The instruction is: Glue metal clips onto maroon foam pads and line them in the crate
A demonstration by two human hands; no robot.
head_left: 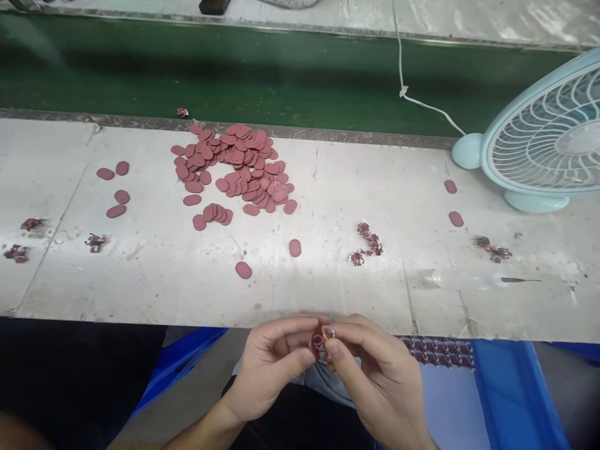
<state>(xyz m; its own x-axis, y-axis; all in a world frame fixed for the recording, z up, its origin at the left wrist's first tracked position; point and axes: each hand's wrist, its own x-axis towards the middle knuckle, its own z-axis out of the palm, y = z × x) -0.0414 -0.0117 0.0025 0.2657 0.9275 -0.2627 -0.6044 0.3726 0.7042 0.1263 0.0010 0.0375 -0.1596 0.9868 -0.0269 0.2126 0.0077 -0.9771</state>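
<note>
Just past the table's front edge, my left hand (281,359) pinches a dark red oval piece (317,340) between thumb and fingers. Against it, my right hand (375,369) holds a small shiny metallic-and-red part (329,334) between thumb and index finger. The two hands nearly meet, and fingertips cover much of both items. Beyond them on the white table (328,294) lie a single red oval disc (295,248), another disc (243,270) and a small cluster of dark red metallic parts (370,240).
A large pile of red discs (239,162) spreads near the back edge. A light blue fan (548,131) stands at right, near a clear bottle with a thin tip (469,279). Below the table, a blue tray (510,387) holds rows of parts (440,352).
</note>
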